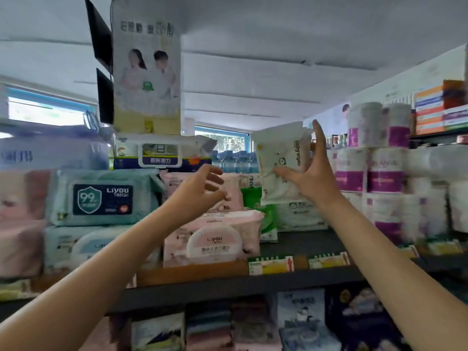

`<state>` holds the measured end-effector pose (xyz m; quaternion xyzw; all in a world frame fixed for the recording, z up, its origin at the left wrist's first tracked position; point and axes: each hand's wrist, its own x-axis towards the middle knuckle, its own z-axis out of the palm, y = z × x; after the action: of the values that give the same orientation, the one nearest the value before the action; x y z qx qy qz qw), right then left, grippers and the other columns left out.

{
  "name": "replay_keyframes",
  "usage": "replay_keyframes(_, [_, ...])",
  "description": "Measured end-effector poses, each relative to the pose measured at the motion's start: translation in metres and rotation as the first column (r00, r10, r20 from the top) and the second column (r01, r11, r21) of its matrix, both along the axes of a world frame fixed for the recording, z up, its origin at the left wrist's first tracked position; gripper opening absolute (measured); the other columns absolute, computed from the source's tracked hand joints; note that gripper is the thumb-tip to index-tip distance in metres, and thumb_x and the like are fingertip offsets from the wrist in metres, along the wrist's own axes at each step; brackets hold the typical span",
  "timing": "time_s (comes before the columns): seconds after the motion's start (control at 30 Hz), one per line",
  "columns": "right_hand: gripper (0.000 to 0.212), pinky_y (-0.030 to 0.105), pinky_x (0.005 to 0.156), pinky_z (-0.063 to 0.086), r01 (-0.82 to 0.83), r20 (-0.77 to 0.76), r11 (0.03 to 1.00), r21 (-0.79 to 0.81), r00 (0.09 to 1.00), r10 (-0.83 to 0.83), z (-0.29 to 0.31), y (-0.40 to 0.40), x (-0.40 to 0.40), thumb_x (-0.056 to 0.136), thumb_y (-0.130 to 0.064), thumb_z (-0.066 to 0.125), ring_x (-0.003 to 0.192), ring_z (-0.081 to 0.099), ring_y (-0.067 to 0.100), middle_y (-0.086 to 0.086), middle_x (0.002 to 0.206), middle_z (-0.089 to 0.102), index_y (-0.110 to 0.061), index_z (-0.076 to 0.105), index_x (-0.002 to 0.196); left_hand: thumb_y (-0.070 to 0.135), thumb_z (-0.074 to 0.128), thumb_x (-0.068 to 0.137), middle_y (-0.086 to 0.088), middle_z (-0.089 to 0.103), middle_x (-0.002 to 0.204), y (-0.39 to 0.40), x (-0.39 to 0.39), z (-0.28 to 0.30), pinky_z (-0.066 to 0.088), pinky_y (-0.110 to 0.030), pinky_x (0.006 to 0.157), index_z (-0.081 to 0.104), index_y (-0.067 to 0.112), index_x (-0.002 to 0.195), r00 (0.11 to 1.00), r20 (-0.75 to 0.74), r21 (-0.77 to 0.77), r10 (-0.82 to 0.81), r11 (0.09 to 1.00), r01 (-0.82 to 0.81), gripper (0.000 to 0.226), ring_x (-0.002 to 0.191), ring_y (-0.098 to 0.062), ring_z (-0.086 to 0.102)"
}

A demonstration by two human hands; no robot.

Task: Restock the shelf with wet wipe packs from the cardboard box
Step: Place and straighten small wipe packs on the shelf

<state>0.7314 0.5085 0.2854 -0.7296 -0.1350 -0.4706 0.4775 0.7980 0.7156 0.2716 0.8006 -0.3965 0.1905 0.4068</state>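
White baby wipes pack [283, 163] being held upright by right hand [312, 176], thumb and fingers spread along its edges, above shelf [304, 243] right end | left hand [200, 191] hovering relaxed, holding nothing | risk: soft pack slipping from loose grip, toppling pink Liyou pack [215, 239] at front edge.

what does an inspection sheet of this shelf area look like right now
surface: dark shelf, bare patch at right behind the price tags
job's things: white baby wipes pack held upright above the shelf; cardboard box not seen
clutter: teal wipes packs, pink wipes packs, tissue rolls
grippers: right hand grips the white pack, fingers along its edge; left hand holds nothing, loosely curled
cables: nothing seen
surroundings: hanging poster, windows, white ceiling
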Motion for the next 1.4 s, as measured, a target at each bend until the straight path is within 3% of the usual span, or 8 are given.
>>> replay_keyframes(0.13, [0.11, 0.041, 0.102, 0.042, -0.1, -0.024, 0.95, 0.296, 0.993, 0.112, 0.013, -0.052, 0.018, 0.07, 0.005, 0.073, 0.13, 0.039, 0.016, 0.0, 0.153, 0.024, -0.037, 0.006, 0.147, 0.022, 0.058, 0.088, 0.007, 0.057, 0.105, -0.024, 0.022, 0.002, 0.051, -0.025, 0.087, 0.047, 0.015, 0.121, 0.993, 0.072, 0.069, 0.092, 0.993, -0.097, 0.036, 0.097, -0.012, 0.06])
replay_keyframes(0.27, [0.106, 0.055, 0.094, 0.046, -0.105, -0.099, 0.901, 0.42, 0.982, 0.16, 0.006, -0.088, 0.035, 0.07, 0.005, 0.071, 0.108, 0.056, 0.021, 0.008, 0.15, 0.032, -0.036, 0.009, 0.146, 0.02, 0.057, 0.089, 0.004, 0.056, 0.108, -0.055, 0.033, -0.003, 0.046, -0.004, 0.07, 0.046, 0.012, 0.122, 0.991, 0.12, 0.243, 0.063, 0.966, -0.09, 0.035, 0.092, -0.006, 0.055])
replay_keyframes(0.4, [0.105, 0.033, 0.059, 0.055, -0.174, -0.187, 0.865, 0.47, 0.939, 0.29, -0.01, -0.102, 0.053, 0.071, 0.012, 0.066, 0.097, 0.057, 0.022, 0.013, 0.143, 0.04, -0.033, 0.009, 0.147, 0.019, 0.054, 0.09, -0.002, 0.065, 0.109, -0.08, 0.042, 0.0, 0.051, -0.02, 0.086, 0.054, 0.009, 0.118, 0.965, 0.245, 0.323, 0.093, 0.931, -0.171, 0.029, 0.094, -0.011, 0.062])
replay_keyframes(0.67, [0.115, 0.042, 0.062, 0.056, -0.227, -0.51, 0.882, 0.413, 0.745, 0.43, -0.056, -0.09, 0.102, 0.069, 0.013, 0.069, 0.085, 0.063, 0.026, 0.009, 0.105, 0.057, -0.032, -0.002, 0.148, 0.026, 0.049, 0.091, 0.0, 0.068, 0.103, -0.093, 0.059, -0.007, 0.053, -0.032, 0.084, 0.065, 0.013, 0.105, 0.937, 0.318, 0.498, 0.147, 0.815, -0.297, 0.024, 0.093, -0.015, 0.063])
replay_keyframes(0.93, [0.119, 0.049, 0.085, 0.052, -0.264, -0.706, 0.913, 0.31, 0.58, 0.407, -0.063, -0.1, 0.121, 0.067, 0.015, 0.069, 0.101, 0.059, 0.029, 0.017, 0.136, 0.043, -0.033, -0.004, 0.148, 0.019, 0.051, 0.09, 0.008, 0.065, 0.09, -0.072, 0.064, -0.013, 0.053, -0.029, 0.079, 0.068, 0.018, 0.094, 0.929, 0.332, 0.422, 0.165, 0.855, -0.303, 0.017, 0.077, -0.008, 0.057])
replay_keyframes(1.2, [0.112, 0.035, 0.06, 0.052, -0.181, -0.673, 0.952, 0.248, 0.674, 0.304, -0.052, -0.133, 0.107, 0.071, 0.017, 0.065, 0.081, 0.059, 0.022, 0.009, 0.123, 0.047, -0.035, 0.002, 0.148, 0.023, 0.049, 0.092, 0.001, 0.071, 0.101, -0.111, 0.068, -0.006, 0.055, -0.031, 0.084, 0.067, 0.014, 0.101, 0.941, 0.316, 0.463, 0.117, 0.847, -0.261, 0.022, 0.086, -0.013, 0.066])
replay_keyframes(1.3, [0.115, 0.036, 0.057, 0.053, -0.116, -0.674, 0.97, 0.214, 0.701, 0.232, -0.04, -0.161, 0.107, 0.069, 0.017, 0.065, 0.081, 0.06, 0.026, 0.024, 0.144, 0.029, -0.038, 0.001, 0.147, 0.025, 0.046, 0.092, 0.002, 0.07, 0.104, -0.126, 0.07, -0.006, 0.054, -0.035, 0.086, 0.065, 0.014, 0.103, 0.942, 0.327, 0.549, 0.079, 0.795, -0.257, 0.024, 0.092, -0.014, 0.066])
replay_keyframes(1.4, [0.125, 0.048, 0.076, 0.055, -0.064, -0.755, 0.997, 0.051, 0.651, 0.08, -0.047, -0.17, 0.118, 0.06, 0.007, 0.077, 0.104, 0.057, 0.036, 0.021, 0.152, 0.014, -0.041, 0.001, 0.146, 0.026, 0.046, 0.091, 0.002, 0.069, 0.105, -0.135, 0.072, -0.006, 0.054, -0.037, 0.086, 0.064, 0.018, 0.104, 0.926, 0.367, 0.579, 0.082, 0.76, -0.297, 0.024, 0.094, -0.015, 0.065])
